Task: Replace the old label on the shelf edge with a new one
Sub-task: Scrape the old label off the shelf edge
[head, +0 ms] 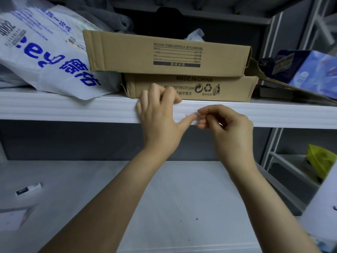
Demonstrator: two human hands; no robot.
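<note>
The white shelf edge runs across the middle of the view. My left hand rests against it, fingers curled over its top lip and thumb stretched right along the front face. My right hand is just to the right, fingertips pinched together next to that thumb. A small white label shows between the thumb tip and the pinching fingers, lying against the shelf edge; most of it is hidden, and I cannot tell whether it is stuck down or lifted.
Two stacked cardboard boxes sit on the shelf right behind my hands. A white plastic bag with blue print lies to their left, a blue package to the right. A lower white shelf holds a small white item.
</note>
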